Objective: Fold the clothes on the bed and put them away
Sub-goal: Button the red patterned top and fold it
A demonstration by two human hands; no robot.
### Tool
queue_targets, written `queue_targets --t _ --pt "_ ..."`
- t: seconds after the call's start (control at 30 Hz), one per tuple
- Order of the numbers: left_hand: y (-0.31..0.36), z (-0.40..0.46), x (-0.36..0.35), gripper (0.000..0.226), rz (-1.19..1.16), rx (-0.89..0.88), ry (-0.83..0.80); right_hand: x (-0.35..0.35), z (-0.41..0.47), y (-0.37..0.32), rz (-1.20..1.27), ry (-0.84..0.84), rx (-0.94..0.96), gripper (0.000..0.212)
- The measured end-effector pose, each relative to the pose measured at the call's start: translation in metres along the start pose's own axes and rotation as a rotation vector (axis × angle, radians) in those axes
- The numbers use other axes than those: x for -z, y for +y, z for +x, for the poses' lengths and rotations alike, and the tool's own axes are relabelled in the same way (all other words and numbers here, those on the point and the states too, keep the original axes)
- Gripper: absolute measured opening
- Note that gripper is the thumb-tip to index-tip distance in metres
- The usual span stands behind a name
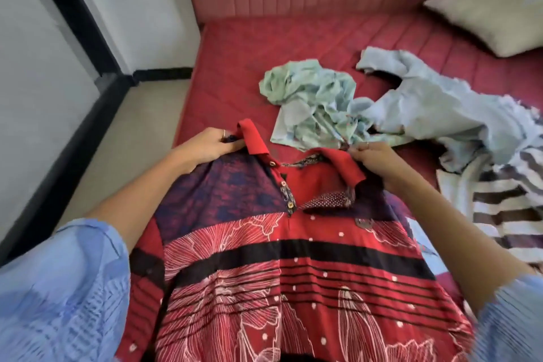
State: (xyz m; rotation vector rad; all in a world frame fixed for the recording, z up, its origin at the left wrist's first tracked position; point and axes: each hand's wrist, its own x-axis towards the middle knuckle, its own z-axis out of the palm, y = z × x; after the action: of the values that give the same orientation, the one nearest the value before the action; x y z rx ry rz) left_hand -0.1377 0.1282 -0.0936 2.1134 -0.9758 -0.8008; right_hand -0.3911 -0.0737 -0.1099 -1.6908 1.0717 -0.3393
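Left hand (pixel 209 144) and right hand (pixel 373 159) are each pinching a shoulder of the red patterned collared shirt (pixel 293 258); crumpled mint-green garment (pixel 311 103) lying just beyond the right hand.

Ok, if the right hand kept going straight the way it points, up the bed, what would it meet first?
Most likely the crumpled mint shirt. The right hand pinches the polo at its red collar, fingers pointing up and left, and the mint shirt's edge lies just beyond them. How far apart they are is unclear.
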Motion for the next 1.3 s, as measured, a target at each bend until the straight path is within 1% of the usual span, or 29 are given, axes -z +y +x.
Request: queue_targets --t 0.03,0.07,0.1,0.13,0.17,0.23,0.27,0.3,0.33,0.37,0.43,0.47,0.5,0.53,0.6,0.67,0.73,0.8,0.83,0.9,0.97,1.03,1.13,1.3 --pt "-0.007 0.012 -0.004 0.018 0.061 0.0 -0.027 -0.006 0.014 0.006 -0.065 0.004 -0.023 0.034" --pt "-0.017 0.026 -0.013 0.018 0.12 0.025 -0.061 -0.013 0.026 0.017 -0.116 0.015 -0.065 0.03" --pt "-0.027 0.036 -0.021 0.023 0.18 0.056 -0.069 -0.018 0.032 0.023 -0.152 0.038 -0.107 0.022" --pt "-0.035 0.042 -0.028 0.027 0.266 0.101 -0.057 -0.022 0.034 0.026 -0.217 0.081 -0.1 0.013" --pt "-0.044 0.048 -0.036 0.03 0.362 0.148 -0.018 -0.026 0.031 0.029 -0.336 0.132 -0.066 0.02" --pt "-0.053 0.043 -0.045 0.03 0.55 0.14 0.143 -0.033 0.002 0.02 -0.538 0.237 0.1 0.045" --pt "-0.052 0.031 -0.046 0.033 0.617 0.092 0.25 -0.036 -0.02 0.013 -0.528 0.282 0.214 0.048" --pt "-0.05 0.016 -0.047 0.038 0.655 0.02 0.35 -0.042 -0.048 0.008 -0.444 0.276 0.301 0.04" --pt "-0.047 0.0 -0.05 0.04 0.612 -0.056 0.413 -0.048 -0.075 0.007 -0.346 0.226 0.317 0.027" --pt "-0.041 -0.015 -0.051 0.036 0.513 -0.115 0.424 -0.057 -0.095 0.009 -0.29 0.147 0.287 0.017" --pt "-0.026 -0.049 -0.066 0.023 0.284 -0.104 0.302 -0.081 -0.12 0.025 -0.212 -0.07 0.078 0.02" --pt "-0.019 -0.063 -0.077 0.017 0.216 -0.074 0.232 -0.092 -0.123 0.035 -0.179 -0.137 -0.016 0.022" --pt "-0.015 -0.074 -0.087 0.014 0.154 -0.047 0.182 -0.102 -0.122 0.043 -0.119 -0.158 -0.096 0.022" --pt "-0.013 -0.081 -0.098 0.014 0.094 -0.025 0.149 -0.109 -0.118 0.048 -0.021 -0.145 -0.177 0.019" --pt "-0.016 -0.087 -0.115 0.017 0.019 -0.014 0.111 -0.117 -0.112 0.053 0.245 -0.066 -0.32 0.01" --pt "-0.022 -0.088 -0.124 0.024 -0.005 -0.027 0.092 -0.116 -0.111 0.053 0.457 0.014 -0.397 0.017" --pt "-0.027 -0.086 -0.13 0.03 -0.016 -0.04 0.063 -0.112 -0.109 0.053 0.588 0.085 -0.379 0.026" --pt "-0.03 -0.084 -0.135 0.035 -0.018 -0.05 0.033 -0.106 -0.105 0.053 0.65 0.15 -0.321 0.035" --pt "-0.031 -0.082 -0.138 0.038 -0.018 -0.056 0.014 -0.103 -0.102 0.054 0.644 0.169 -0.281 0.04" --pt "-0.034 -0.076 -0.144 0.042 -0.009 -0.075 -0.01 -0.098 -0.097 0.056 0.532 0.157 -0.185 0.051" --pt "-0.035 -0.07 -0.149 0.043 -0.003 -0.09 -0.017 -0.098 -0.091 0.062 0.357 0.099 -0.103 0.063" --pt "-0.036 -0.062 -0.154 0.043 0.004 -0.109 -0.014 -0.101 -0.083 0.069 0.154 0.032 -0.043 0.065" --pt "-0.04 -0.054 -0.16 0.041 0.035 -0.12 0.006 -0.104 -0.071 0.077 -0.055 -0.012 0.03 0.052" --pt "-0.043 -0.048 -0.166 0.038 0.033 -0.105 0.046 -0.107 -0.062 0.082 -0.108 0.024 0.076 0.028"
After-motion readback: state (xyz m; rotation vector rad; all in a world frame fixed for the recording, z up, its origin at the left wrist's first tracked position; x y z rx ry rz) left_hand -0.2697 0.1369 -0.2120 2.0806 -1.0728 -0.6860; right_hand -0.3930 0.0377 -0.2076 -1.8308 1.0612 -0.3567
